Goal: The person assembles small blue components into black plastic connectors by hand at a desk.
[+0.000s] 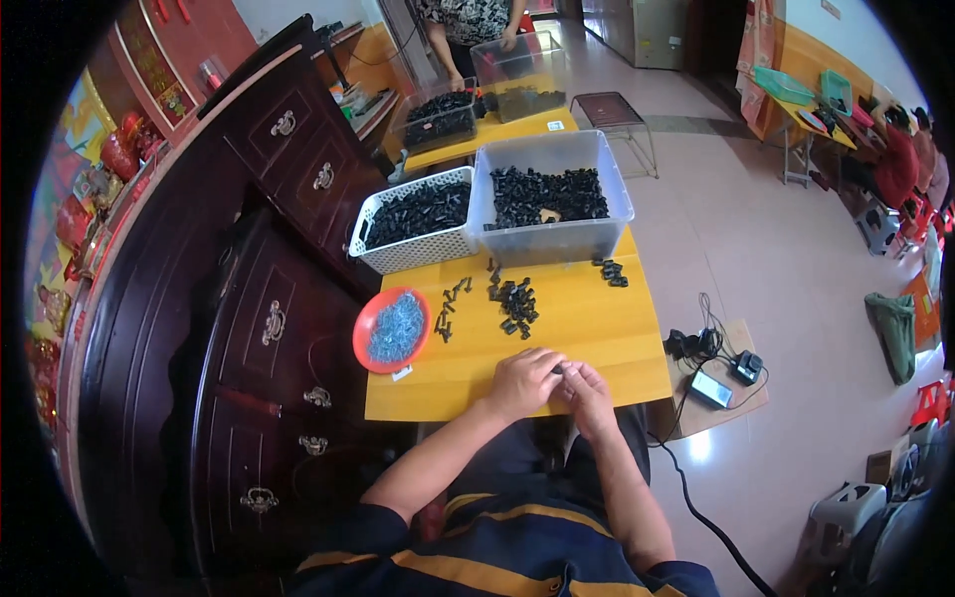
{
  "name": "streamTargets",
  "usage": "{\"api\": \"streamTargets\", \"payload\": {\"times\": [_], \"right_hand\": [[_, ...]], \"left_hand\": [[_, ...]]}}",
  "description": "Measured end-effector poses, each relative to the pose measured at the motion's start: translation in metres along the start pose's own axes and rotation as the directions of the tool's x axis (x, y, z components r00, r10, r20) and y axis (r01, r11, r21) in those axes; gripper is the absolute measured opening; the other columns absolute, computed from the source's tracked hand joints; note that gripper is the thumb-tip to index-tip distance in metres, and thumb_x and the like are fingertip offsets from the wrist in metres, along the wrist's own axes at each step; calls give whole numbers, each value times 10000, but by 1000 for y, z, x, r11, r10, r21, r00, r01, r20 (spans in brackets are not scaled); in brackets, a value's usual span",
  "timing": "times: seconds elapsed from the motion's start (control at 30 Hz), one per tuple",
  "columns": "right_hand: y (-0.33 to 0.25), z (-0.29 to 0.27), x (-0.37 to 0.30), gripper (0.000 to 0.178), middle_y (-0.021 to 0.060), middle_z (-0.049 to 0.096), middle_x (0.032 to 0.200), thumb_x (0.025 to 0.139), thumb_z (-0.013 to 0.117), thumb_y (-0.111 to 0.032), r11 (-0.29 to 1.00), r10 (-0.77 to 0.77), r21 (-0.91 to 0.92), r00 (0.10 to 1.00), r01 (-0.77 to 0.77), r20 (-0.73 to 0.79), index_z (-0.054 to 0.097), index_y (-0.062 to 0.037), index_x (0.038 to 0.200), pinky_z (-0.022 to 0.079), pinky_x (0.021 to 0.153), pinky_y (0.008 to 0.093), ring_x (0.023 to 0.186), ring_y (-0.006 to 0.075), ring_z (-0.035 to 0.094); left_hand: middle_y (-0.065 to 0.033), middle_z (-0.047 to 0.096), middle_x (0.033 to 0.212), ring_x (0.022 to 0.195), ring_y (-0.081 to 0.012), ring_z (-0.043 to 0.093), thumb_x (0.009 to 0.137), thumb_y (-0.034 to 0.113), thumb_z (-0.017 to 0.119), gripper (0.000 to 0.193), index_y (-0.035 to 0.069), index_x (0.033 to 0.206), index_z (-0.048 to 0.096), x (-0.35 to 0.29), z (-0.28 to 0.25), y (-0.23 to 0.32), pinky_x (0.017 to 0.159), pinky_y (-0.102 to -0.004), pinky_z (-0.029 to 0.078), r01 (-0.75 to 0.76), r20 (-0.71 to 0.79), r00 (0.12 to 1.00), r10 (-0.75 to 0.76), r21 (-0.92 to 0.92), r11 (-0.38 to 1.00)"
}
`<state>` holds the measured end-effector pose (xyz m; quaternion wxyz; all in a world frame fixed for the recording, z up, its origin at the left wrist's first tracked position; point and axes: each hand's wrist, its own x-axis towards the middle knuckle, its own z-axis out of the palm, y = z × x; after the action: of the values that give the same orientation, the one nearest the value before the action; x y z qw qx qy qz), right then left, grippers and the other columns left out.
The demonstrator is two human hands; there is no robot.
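Note:
Over the near edge of the yellow table [468, 383], my left hand [522, 382] and my right hand [589, 398] meet with fingertips pinched together. Between them is a small black plastic part [559, 368], mostly covered by the fingers. Just beyond lies a loose pile of black plastic parts [513, 305]. To its left runs a line of slimmer black pieces [447, 316]. A red plate [425, 348] heaped with small silvery metal pieces [396, 326], too fine to name, sits at the left edge. Several more black parts [611, 273] lie at the far right.
A white perforated basket [423, 250] and a clear plastic bin [557, 242], both full of black parts, stand at the table's back. Dark wooden drawers [269, 328] flank the left. Cabled devices [712, 388] rest on a low board at right. Another person [468, 25] stands beyond.

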<state>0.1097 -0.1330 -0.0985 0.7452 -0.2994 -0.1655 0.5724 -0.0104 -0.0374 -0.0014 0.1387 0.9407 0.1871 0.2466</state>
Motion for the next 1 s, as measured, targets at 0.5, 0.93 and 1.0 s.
{"api": "streamTargets", "payload": {"times": [0.5, 0.93, 1.0], "right_hand": [[-22, -3, 7, 98, 79, 698, 872, 992, 615, -71, 647, -415, -716, 909, 260, -45, 673, 8, 985, 527, 782, 298, 828, 156, 665], [-38, 10, -2, 34, 133, 685, 829, 936, 662, -37, 462, -436, -841, 898, 282, 61, 685, -12, 943, 531, 721, 324, 756, 237, 677], [-35, 8, 0, 31, 136, 683, 827, 933, 666, -35, 460, -442, -842, 895, 282, 59, 686, -14, 943, 530, 715, 328, 751, 245, 675]], "left_hand": [[-135, 681, 800, 701, -287, 679, 860, 142, 732, 269, 39, 1101, 668, 16, -98, -133, 647, -399, 522, 452, -1, 892, -452, 43, 891], [-65, 716, 939, 828, -125, 666, 927, 35, 608, 404, -39, 1324, 583, 111, -162, -291, 747, -258, 525, 518, -223, 835, -503, 8, 855], [-44, 712, 858, 747, -110, 656, 934, 68, 616, 242, -32, 1143, 685, 105, -143, -269, 708, -265, 536, 487, -144, 863, -484, -13, 873]]}}
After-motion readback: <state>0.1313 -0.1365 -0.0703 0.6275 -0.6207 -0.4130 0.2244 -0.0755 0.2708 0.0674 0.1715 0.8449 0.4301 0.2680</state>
